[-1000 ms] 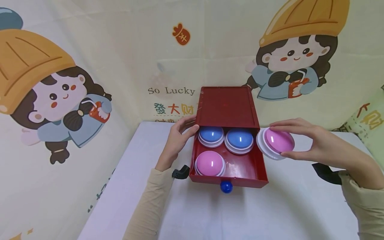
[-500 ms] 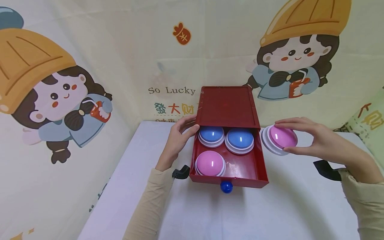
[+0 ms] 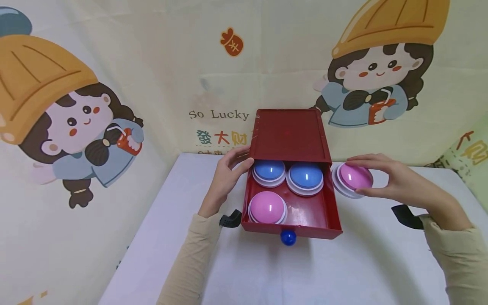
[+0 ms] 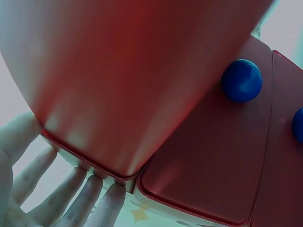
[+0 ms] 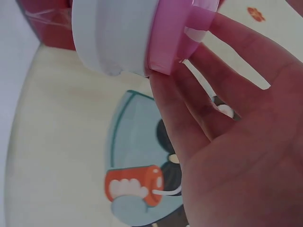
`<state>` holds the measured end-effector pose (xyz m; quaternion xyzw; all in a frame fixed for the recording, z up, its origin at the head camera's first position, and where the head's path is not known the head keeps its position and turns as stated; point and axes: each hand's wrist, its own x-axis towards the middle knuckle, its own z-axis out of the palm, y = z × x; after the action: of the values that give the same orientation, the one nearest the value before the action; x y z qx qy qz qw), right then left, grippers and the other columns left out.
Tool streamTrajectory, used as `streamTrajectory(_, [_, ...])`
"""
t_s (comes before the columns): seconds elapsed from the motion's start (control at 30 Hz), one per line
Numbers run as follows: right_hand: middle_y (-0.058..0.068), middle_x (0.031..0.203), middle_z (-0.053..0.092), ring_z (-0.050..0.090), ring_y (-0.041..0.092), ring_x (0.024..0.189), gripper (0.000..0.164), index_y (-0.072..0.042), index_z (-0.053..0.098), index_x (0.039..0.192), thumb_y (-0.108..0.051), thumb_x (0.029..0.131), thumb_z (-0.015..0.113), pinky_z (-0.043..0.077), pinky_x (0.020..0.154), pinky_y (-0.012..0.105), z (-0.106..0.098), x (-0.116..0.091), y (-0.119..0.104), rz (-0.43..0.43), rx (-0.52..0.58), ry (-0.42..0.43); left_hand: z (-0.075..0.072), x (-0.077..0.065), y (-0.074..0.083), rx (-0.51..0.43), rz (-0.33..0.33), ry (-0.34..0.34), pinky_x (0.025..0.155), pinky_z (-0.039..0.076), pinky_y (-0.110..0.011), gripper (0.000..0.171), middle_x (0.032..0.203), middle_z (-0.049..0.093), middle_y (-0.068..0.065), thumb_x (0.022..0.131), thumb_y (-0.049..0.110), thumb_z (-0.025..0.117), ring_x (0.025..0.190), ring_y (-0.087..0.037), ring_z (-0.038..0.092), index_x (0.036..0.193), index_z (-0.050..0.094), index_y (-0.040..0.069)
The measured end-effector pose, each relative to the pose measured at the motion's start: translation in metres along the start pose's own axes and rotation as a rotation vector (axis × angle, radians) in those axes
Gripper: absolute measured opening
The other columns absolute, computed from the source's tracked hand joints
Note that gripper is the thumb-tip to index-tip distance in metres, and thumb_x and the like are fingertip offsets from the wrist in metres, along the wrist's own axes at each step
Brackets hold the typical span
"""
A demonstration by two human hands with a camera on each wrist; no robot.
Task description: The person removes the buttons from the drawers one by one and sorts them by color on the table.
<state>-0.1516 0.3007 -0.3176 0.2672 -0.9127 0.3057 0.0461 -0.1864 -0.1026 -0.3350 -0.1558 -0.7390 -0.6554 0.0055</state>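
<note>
In the head view, a red box (image 3: 291,135) stands with its drawer (image 3: 305,231) pulled out toward me. Two blue push buttons (image 3: 269,170) on white bases sit at the drawer's back, partly beneath the box's front edge. A pink push button (image 3: 268,207) lies in its front left corner. My left hand (image 3: 225,178) rests against the box's left side, thumb at the front edge; in the left wrist view its straight fingers (image 4: 71,189) touch the box edge. My right hand (image 3: 392,180) pinches a second pink button (image 3: 354,177), tilted, just right of the drawer.
A blue ball knob (image 3: 288,237) sticks out from the drawer front. White cloth covers the table (image 3: 183,182). Behind it hangs a printed cartoon backdrop (image 3: 171,76). The left wrist view shows more blue knobs (image 4: 242,80) on red fronts.
My right hand, with the pink button, moved slightly right and up, then came back a little left and down. My left hand and the drawer stayed in place.
</note>
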Motion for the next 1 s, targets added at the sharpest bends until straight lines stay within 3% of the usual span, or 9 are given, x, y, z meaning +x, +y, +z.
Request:
streamTrajectory(0.53, [0.014, 0.133, 0.057, 0.035, -0.013, 0.119, 0.062, -0.007, 0.061, 0.133, -0.013, 0.076, 0.086, 0.056, 0.073, 0.019, 0.022, 0.006, 0.032, 0.008, 0.056, -0.050, 0.000, 0.002, -0.001, -0.020, 0.006, 0.000, 0.100, 0.053, -0.038, 0.044, 0.138, 0.057, -0.008, 0.097, 0.015, 0.063, 0.130, -0.024, 0.052, 0.140, 0.054, 0.009])
streamTrajectory(0.67, [0.016, 0.136, 0.054, 0.042, 0.011, 0.126, 0.062, -0.007, 0.060, 0.134, -0.016, 0.078, 0.085, 0.055, 0.074, 0.018, 0.028, 0.004, 0.039, 0.061, 0.065, -0.063, 0.000, 0.003, -0.001, -0.016, 0.002, 0.001, 0.100, 0.053, -0.038, 0.044, 0.138, 0.057, -0.009, 0.097, 0.015, 0.063, 0.130, -0.024, 0.052, 0.140, 0.054, 0.009])
streamTrajectory(0.8, [0.018, 0.134, 0.054, 0.047, 0.036, 0.121, 0.065, -0.006, 0.058, 0.135, -0.019, 0.078, 0.085, 0.055, 0.070, 0.019, 0.035, 0.004, 0.044, 0.123, 0.093, -0.083, 0.000, 0.003, -0.002, -0.013, -0.001, 0.000, 0.100, 0.053, -0.039, 0.044, 0.139, 0.056, -0.009, 0.097, 0.016, 0.063, 0.131, -0.024, 0.052, 0.140, 0.054, 0.009])
streamTrajectory(1.0, [0.020, 0.129, 0.057, 0.051, 0.038, 0.116, 0.067, -0.001, 0.056, 0.135, -0.016, 0.077, 0.086, 0.057, 0.068, 0.021, 0.045, 0.004, 0.051, 0.147, 0.115, -0.093, 0.000, 0.002, -0.001, -0.013, -0.004, -0.004, 0.100, 0.053, -0.038, 0.044, 0.139, 0.056, -0.010, 0.097, 0.016, 0.063, 0.131, -0.025, 0.052, 0.140, 0.053, 0.008])
